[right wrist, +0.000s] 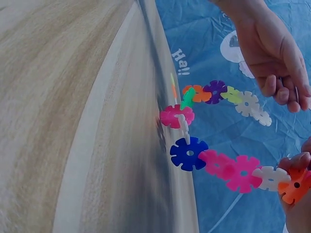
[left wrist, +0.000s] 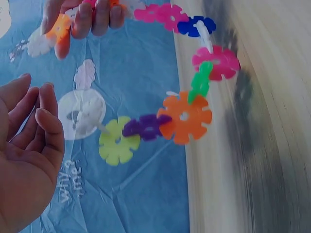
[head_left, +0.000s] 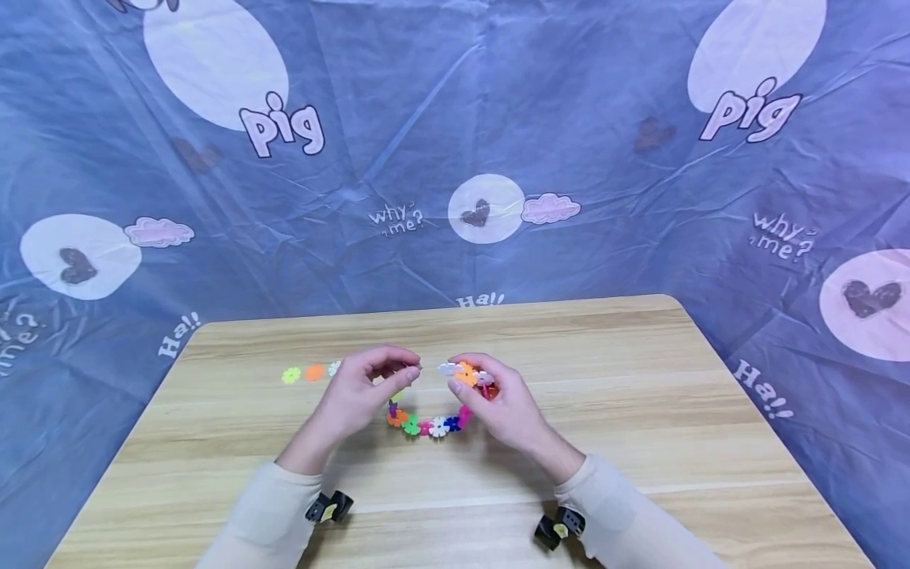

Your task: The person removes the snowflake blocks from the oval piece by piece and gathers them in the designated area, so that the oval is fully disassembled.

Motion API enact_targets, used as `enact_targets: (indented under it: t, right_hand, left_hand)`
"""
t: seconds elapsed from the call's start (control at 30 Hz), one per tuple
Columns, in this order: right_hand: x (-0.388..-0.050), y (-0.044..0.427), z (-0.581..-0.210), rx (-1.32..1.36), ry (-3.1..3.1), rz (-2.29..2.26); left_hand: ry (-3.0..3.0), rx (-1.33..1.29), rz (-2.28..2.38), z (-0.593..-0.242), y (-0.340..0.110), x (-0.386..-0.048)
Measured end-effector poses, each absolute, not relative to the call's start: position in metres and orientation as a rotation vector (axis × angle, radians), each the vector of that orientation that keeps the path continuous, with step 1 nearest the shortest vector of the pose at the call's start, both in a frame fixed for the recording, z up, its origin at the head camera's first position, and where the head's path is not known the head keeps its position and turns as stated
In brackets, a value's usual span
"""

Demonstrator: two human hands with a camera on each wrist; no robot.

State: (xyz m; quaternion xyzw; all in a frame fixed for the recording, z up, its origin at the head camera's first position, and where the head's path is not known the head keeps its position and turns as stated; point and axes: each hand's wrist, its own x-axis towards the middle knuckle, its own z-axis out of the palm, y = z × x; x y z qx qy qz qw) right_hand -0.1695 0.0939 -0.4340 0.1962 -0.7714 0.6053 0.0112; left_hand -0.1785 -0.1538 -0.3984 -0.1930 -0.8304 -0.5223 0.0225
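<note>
From my remote station, I viewed a pale wood-grain counter [head_left: 441,482] before a creased blue cloth backdrop [head_left: 426,158], which wrapped both sides, printed with "pig" lettering [head_left: 282,125], dark hearts [head_left: 476,212] and pink clouds [head_left: 550,209].

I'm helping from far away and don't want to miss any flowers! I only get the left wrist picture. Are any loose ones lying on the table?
Observer: Yes! The head view shows a lime flower, an orange flower and part of a white flower loose on the table, beside the left hand.
Operator: Cool! In the chain, between pink and blue, I see a skinny white thing. What is it?
Observer: In the head view, that white link shows its face: another notched flower.
Operator: Does the wall cloth say anything besides "why me"?
Observer: Yes, the blue cloth says "pig" in two places.
</note>
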Motion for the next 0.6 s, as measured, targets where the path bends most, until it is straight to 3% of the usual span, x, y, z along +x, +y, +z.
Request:
enact_targets:
  t: [0.6]
  right_hand:
    - [-0.169, 0.093, -0.43, 0.65, -2.427, 1.858]
  left_hand:
    - [-2.458, -0.787, -1.616, -0.397, -0.132, -0.176]
